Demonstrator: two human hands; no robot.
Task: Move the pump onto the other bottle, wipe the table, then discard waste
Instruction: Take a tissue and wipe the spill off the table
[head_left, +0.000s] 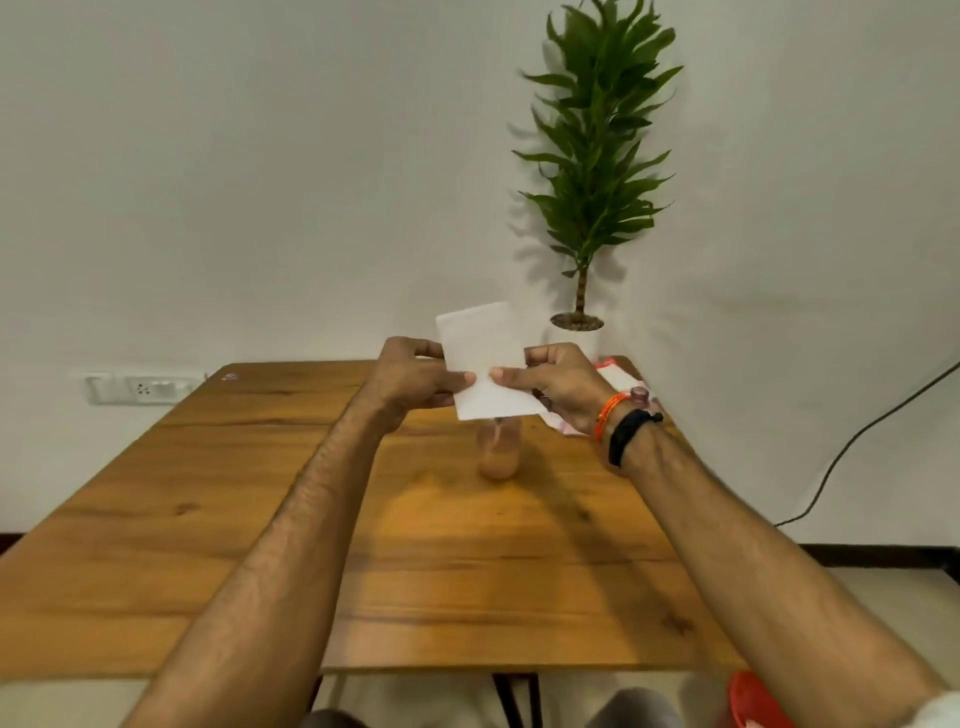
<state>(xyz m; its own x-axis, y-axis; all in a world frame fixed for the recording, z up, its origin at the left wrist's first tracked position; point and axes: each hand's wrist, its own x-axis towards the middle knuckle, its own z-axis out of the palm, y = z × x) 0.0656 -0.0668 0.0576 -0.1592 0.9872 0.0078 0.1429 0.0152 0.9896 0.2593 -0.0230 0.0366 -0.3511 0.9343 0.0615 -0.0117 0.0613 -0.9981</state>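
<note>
White tissue (485, 358) pinched between fingers of left hand (415, 376) and right hand (558, 387)

Potted plant (592, 156) in a white pot at the table's far right corner, against a white wall (260, 156). Wall socket strip (140, 387) low on the left. Black cable (857, 441) hangs down the wall on the right. Black skirting (878, 553) at the floor.
</note>
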